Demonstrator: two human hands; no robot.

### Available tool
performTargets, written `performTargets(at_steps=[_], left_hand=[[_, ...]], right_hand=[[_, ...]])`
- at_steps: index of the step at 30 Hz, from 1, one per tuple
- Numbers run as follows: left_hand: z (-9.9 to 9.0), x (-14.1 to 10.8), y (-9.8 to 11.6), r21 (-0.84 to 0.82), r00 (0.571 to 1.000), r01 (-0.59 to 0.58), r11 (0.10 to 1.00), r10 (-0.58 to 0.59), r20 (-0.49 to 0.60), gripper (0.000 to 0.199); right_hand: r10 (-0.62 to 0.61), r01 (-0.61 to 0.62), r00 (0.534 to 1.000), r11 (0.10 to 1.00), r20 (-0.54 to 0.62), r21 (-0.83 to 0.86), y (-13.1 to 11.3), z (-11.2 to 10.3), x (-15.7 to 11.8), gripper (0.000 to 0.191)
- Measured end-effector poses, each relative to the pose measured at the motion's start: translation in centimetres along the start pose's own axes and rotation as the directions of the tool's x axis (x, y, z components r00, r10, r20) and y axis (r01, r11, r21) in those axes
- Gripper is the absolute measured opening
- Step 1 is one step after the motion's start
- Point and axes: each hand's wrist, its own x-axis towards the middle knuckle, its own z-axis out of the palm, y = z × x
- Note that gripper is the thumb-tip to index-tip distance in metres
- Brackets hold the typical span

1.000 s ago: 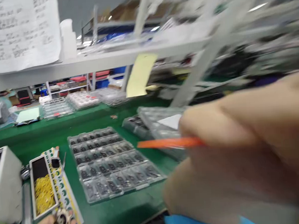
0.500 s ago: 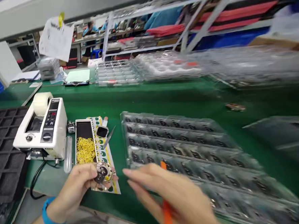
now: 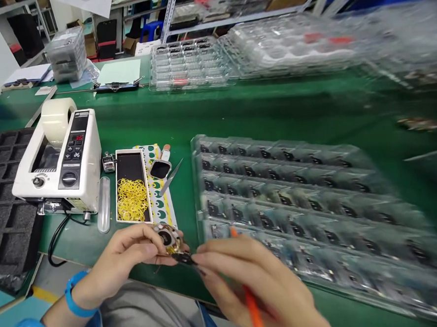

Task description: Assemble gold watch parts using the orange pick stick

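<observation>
My left hand (image 3: 135,252) is closed on a small round electronic part (image 3: 167,237), held by its edge over the table's front edge. My right hand (image 3: 258,274) pinches a black flat piece (image 3: 183,258) at the lower right of the round part; whether the two are joined I cannot tell. An orange tool (image 3: 254,312) also lies in my right hand, its tip showing above the fingers. Behind my left hand is a white box (image 3: 133,186) of yellow rings (image 3: 132,199). Right of the hands lies a clear tray (image 3: 298,203) holding rows of black parts.
A white tape dispenser (image 3: 61,163) stands at the left beside a black foam tray (image 3: 6,196). Tweezers (image 3: 171,177) and a smartwatch-like item (image 3: 160,169) lie on a patterned sheet (image 3: 162,206). Clear trays (image 3: 186,64) line the back ledge.
The view has tilted down and shifted left. My right hand has come to my left and now pinches the black piece, which has swung away from the round part's face.
</observation>
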Motion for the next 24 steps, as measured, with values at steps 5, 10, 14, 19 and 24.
performTargets(at_steps=[5, 10, 14, 19, 24], left_hand=[[-0.3, -0.8, -1.2, -0.019, 0.985, -0.169, 0.985, 0.169, -0.028, 0.028], [-0.1, -0.8, -1.4, 0.097, 0.967, -0.243, 0.965, 0.250, -0.058, 0.039], [-0.1, -1.0, -1.6, 0.208, 0.957, -0.258, 0.944, 0.279, -0.083, 0.039], [-0.3, -1.5, -2.1, 0.327, 0.960, -0.214, 0.920, 0.260, -0.102, 0.041], [-0.3, -1.6, -2.1, 0.344, 0.948, -0.261, 0.902, 0.306, -0.085, 0.039]], right_hand=[[0.298, -0.290, 0.954, 0.930, -0.001, 0.225, 0.4, 1.0, 2.2, 0.018], [0.424, -0.449, 0.893, 0.829, 0.149, 0.333, 0.5, 1.6, 2.7, 0.016], [0.431, -0.468, 0.884, 0.816, 0.182, 0.339, 0.4, 1.6, 2.8, 0.015], [0.436, -0.470, 0.883, 0.814, 0.174, 0.342, 0.1, 1.8, 2.9, 0.015], [0.407, -0.429, 0.903, 0.844, 0.136, 0.321, -0.2, 2.2, 2.9, 0.015]])
